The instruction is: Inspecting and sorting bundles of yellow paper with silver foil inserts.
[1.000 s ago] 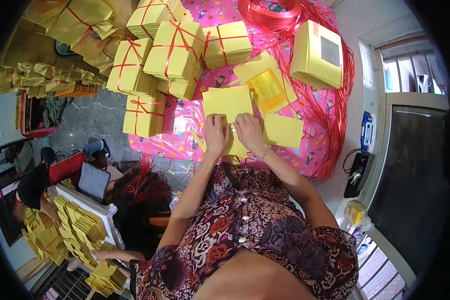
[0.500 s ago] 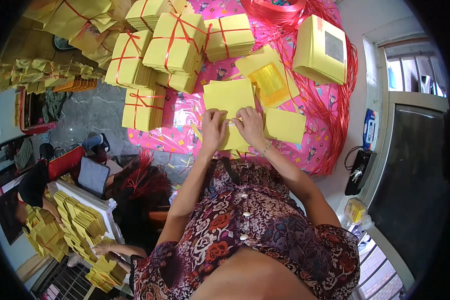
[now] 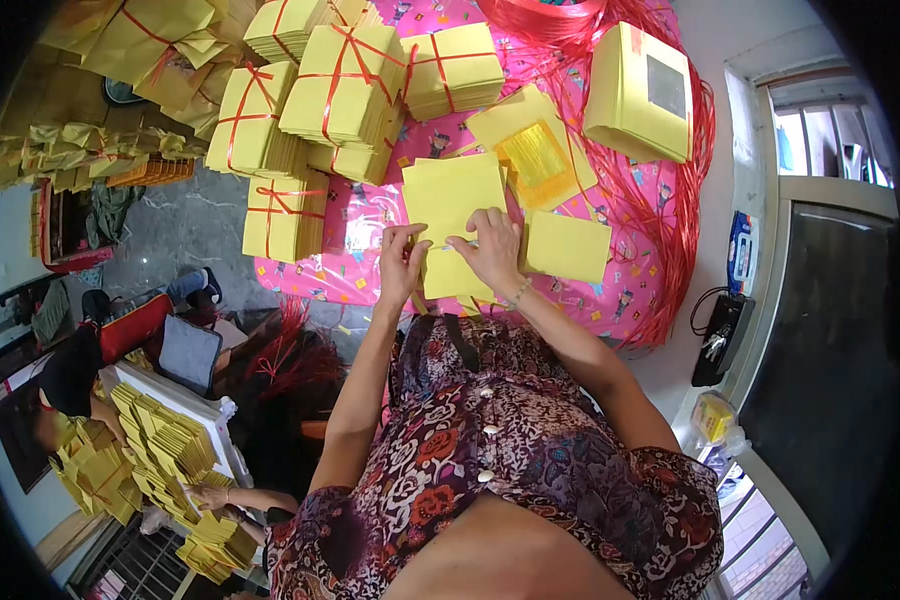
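Yellow paper stack (image 3: 455, 185) lies on pink-covered counter (image 3: 340, 275), near red-tied bundles (image 3: 315, 105). Left hand (image 3: 402, 262) at its left edge, right hand (image 3: 492, 250) over right half; slightly apart, can't tell if either pinches.

Small paper-goods workshop

Red-tied yellow bundles (image 3: 342, 88) and loose yellow sheets (image 3: 455, 190) crowd a pink-covered table (image 3: 320, 283) at upper centre, near long red strands (image 3: 682, 250). At lower left, a person in black (image 3: 67, 380) is beside more yellow stacks (image 3: 165, 425); paper heaps (image 3: 130, 38) fill the upper left.
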A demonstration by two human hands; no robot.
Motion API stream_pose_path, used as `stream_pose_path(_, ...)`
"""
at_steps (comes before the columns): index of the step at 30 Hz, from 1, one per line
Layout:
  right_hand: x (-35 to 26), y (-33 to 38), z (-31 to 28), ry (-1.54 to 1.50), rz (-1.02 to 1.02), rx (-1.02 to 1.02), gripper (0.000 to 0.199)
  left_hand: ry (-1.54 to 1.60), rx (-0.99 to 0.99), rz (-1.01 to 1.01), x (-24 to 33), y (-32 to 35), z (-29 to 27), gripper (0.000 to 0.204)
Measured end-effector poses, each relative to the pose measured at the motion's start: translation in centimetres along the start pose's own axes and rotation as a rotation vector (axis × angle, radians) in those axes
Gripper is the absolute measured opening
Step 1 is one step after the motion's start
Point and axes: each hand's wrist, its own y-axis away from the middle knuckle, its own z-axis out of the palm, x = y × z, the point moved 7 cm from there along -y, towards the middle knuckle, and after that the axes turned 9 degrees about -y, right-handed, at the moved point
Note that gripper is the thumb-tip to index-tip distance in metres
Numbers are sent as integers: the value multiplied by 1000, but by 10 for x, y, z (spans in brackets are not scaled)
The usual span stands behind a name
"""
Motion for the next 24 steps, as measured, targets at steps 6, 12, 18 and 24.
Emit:
stream_pose_path(6, 6, 0, -1, 2, -29, -37, 42, -31, 10, 22, 3, 1, -2, 25)
stream_pose_path(12, -3, 1, -4, 114, -252, -31, 49, -28, 101, -119, 17, 2, -8, 39)
stream_pose_path(18, -13, 1, -8, 79, -292, 12, 37, 16, 141, -185, 32, -6, -9, 45)
stream_pose_path(24, -3, 3, -59, 42, -58, 422, 67, 565, 182, -343, 6, -7, 2, 51)
